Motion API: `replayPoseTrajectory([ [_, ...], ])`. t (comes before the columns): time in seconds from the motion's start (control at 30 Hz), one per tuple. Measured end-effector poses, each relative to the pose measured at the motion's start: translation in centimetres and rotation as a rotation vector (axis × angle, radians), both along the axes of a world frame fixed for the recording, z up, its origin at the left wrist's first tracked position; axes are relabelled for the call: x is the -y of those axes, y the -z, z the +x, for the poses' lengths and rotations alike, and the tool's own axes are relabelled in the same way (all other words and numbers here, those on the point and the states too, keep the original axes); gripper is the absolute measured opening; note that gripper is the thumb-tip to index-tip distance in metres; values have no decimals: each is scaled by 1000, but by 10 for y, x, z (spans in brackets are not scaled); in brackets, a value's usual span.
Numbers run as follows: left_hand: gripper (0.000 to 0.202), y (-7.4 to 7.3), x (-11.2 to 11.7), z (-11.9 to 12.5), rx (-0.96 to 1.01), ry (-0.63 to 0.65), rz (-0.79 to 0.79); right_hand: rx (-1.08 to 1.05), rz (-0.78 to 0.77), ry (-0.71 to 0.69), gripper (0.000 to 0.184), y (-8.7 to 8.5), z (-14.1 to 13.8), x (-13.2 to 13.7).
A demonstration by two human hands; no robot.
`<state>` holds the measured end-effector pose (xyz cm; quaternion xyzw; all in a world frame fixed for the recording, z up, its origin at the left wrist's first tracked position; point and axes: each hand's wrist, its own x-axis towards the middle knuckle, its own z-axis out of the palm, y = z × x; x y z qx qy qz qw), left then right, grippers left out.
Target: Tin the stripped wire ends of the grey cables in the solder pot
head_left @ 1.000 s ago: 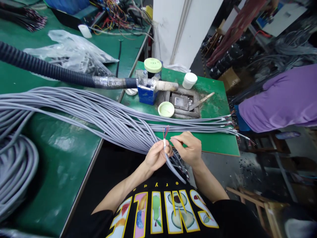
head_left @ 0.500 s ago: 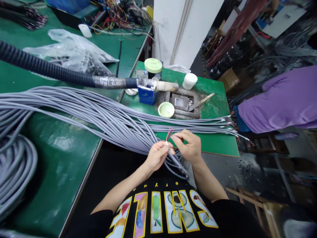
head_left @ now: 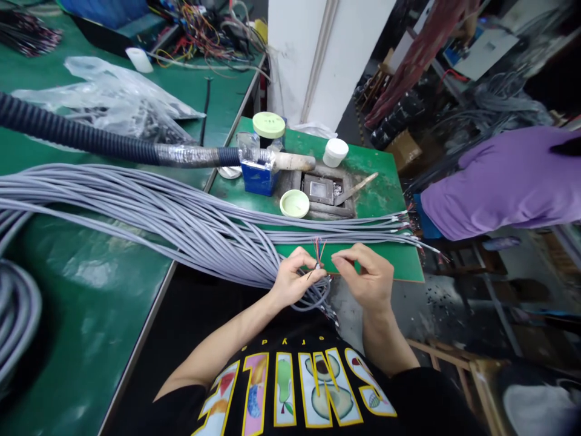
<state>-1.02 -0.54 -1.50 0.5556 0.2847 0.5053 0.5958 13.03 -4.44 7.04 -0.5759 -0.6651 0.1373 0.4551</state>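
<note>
My left hand [head_left: 294,280] is closed around the end of one grey cable [head_left: 313,295], its thin coloured wires [head_left: 318,248] sticking up above my fingers. Just to the right, my right hand [head_left: 367,275] is curled in a pinch a little apart from those wires; what the fingertips hold, if anything, is too small to make out. A thick bundle of grey cables [head_left: 181,218] runs from the left across the green table [head_left: 91,290] and past my hands, with stripped ends [head_left: 408,227] lying on the small green bench [head_left: 385,188].
A black corrugated hose [head_left: 91,140] reaches a blue block [head_left: 256,175] beside a metal solder pot [head_left: 323,189]. A pale green lid [head_left: 295,203], a white jar [head_left: 334,151] and a green-lidded jar [head_left: 269,126] stand around it. A person in purple [head_left: 499,181] sits at right. A plastic bag [head_left: 118,103] lies behind.
My right hand has drawn away to the right from the wire tips. My left hand has shifted slightly right with the cable end. The view has tilted a little.
</note>
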Motion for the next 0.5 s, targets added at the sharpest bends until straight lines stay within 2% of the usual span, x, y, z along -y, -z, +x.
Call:
replayPoseTrajectory([
  [0.2, 13, -1, -3, 6, -54, -63, 173, 104, -77, 11, 9, -1, 0, 0],
  [0.37, 11, 3, -7, 7, -114, -98, 443, 144, -98, 6, 7, -2, -1, -2],
  [0.5, 12, 2, -7, 7, -220, -135, 592, 190, -110, 26, 9, -2, 0, -3],
])
